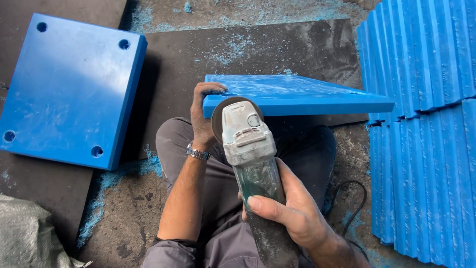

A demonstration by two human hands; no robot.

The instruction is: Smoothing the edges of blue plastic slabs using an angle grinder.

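A: Right hand point(292, 208)?
B: Fingers wrapped tight round the body of a grey grinder point(250, 149), disc against the near left corner of a blue slab point(292, 94).

A: Left hand point(202, 106)?
B: Gripping that same corner, fingers curled over the top edge, right beside the disc. Watch point(198, 152) on the wrist.

A: Where's the slab?
B: Propped over the person's lap, far edge toward the dark mat point(277, 49) on the floor, right end near the stack of blue slabs point(426, 124).

A: Handling?
B: Looks stiff, thick, probably heavy; dusty top may be slick. Best held by the edges, away from the disc.

A: Room?
B: Tight on the right by the stack. More open on the left before the drilled blue plate point(69, 89). Cord point(354, 198) trails by the right knee, blue shavings point(104, 198) on the floor.
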